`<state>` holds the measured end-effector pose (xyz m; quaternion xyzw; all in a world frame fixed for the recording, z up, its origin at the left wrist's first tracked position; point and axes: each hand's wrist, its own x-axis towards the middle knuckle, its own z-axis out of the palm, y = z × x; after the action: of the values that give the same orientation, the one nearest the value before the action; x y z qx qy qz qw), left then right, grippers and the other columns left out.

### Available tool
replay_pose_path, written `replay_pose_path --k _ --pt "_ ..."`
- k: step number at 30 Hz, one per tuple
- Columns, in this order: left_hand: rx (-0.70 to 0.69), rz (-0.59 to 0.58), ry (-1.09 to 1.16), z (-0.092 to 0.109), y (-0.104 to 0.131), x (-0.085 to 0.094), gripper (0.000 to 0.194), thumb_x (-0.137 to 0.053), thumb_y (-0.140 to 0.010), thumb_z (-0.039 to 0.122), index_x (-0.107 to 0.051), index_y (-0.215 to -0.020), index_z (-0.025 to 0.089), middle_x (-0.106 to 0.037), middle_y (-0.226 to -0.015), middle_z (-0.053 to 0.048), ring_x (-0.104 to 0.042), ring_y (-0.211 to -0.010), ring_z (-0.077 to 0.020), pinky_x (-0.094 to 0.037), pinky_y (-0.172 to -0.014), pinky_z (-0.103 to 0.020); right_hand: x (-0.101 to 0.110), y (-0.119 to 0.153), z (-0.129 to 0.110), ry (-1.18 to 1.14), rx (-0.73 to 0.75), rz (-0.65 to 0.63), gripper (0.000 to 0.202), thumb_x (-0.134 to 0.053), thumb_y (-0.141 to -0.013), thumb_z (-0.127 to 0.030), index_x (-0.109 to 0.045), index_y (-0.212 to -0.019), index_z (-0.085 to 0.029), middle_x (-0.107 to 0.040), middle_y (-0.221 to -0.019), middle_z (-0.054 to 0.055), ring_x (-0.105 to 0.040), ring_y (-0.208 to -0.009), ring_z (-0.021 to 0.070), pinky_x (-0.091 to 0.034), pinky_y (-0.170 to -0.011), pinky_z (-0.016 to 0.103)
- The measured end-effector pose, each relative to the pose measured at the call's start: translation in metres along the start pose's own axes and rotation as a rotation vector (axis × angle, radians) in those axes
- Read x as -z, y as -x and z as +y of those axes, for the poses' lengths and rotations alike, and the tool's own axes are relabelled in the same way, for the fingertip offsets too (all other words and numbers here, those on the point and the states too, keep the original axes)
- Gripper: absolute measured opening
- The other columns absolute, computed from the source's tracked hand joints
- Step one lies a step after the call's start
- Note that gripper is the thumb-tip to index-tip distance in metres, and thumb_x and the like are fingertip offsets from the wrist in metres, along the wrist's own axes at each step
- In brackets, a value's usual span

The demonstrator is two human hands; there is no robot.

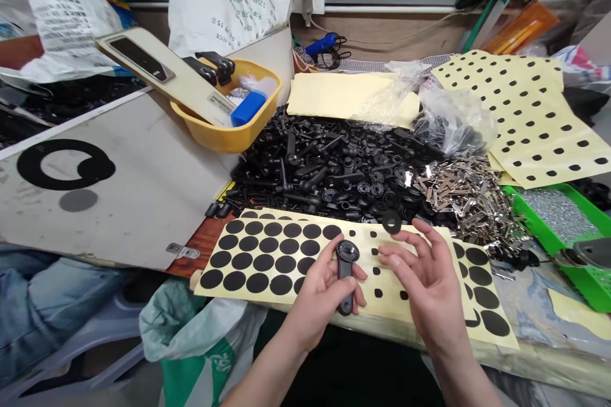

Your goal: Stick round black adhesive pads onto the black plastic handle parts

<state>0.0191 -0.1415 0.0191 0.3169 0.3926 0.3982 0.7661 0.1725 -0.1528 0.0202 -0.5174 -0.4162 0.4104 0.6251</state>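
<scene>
My left hand (324, 283) is closed around a black plastic handle-like part (347, 273), its round ribbed head up and its narrow end down. At the fingertips of my right hand (432, 276) is a black ring-shaped sticker (391, 222); the thumb is apart from the ring, and the other fingers are spread. Both hands are over a yellow backing sheet (365, 308) on the table's front edge. Large black round stickers (263, 262) cover its left part, while small black dots show on the right part.
Behind the sheet lies a heap of black plastic parts (329, 165), with a pile of small metal clips (468, 197) to its right. A green tray (580, 267) holds tiny shiny pieces. A yellow basket (214, 137) stands at back left, a phone-like box (167, 79) leaning across it.
</scene>
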Motion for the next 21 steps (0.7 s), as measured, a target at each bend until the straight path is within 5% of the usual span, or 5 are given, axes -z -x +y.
replay_pose_path --k 4,11,16,21 --pt "0.051 -0.016 0.053 -0.001 0.004 -0.012 0.103 -0.072 -0.072 0.02 -0.004 -0.15 0.021 -0.061 -0.08 0.001 -0.059 -0.058 -0.013 -0.048 -0.056 -0.028 -0.015 0.006 0.001 0.174 0.171 -0.078 0.07 -0.066 -0.082 -0.024 -0.028 -0.141 -0.032 -0.042 -0.135 0.011 -0.059 -0.112 0.0258 -0.054 -0.091 0.045" --pt "0.135 -0.094 0.046 0.0 0.012 -0.014 0.107 -0.068 -0.074 0.021 0.006 -0.15 0.014 -0.06 -0.064 0.004 -0.06 -0.053 -0.0152 -0.046 -0.052 -0.027 -0.012 0.01 0.009 0.416 0.363 -0.2 0.079 -0.062 -0.085 -0.014 -0.018 -0.148 -0.035 -0.042 -0.137 0.011 -0.064 -0.097 0.0213 -0.055 -0.088 0.044" --pt "0.191 -0.099 0.017 0.004 0.018 -0.012 0.109 -0.069 -0.067 0.013 0.0 -0.151 0.015 -0.058 -0.065 0.007 -0.058 -0.047 -0.0112 -0.048 -0.053 -0.025 -0.004 0.007 0.009 0.425 0.379 -0.292 0.078 -0.062 -0.088 -0.017 -0.016 -0.149 -0.034 -0.044 -0.137 0.013 -0.066 -0.097 0.0224 -0.055 -0.089 0.046" --pt "0.22 -0.224 0.112 0.005 0.017 -0.012 0.076 -0.06 -0.071 0.015 -0.032 -0.141 0.016 -0.057 -0.062 0.005 -0.04 -0.031 -0.0039 -0.03 -0.033 -0.016 -0.002 0.011 0.005 0.455 0.374 -0.362 0.076 -0.059 -0.09 -0.017 -0.014 -0.15 -0.034 -0.048 -0.134 0.012 -0.064 -0.1 0.0226 -0.054 -0.09 0.046"
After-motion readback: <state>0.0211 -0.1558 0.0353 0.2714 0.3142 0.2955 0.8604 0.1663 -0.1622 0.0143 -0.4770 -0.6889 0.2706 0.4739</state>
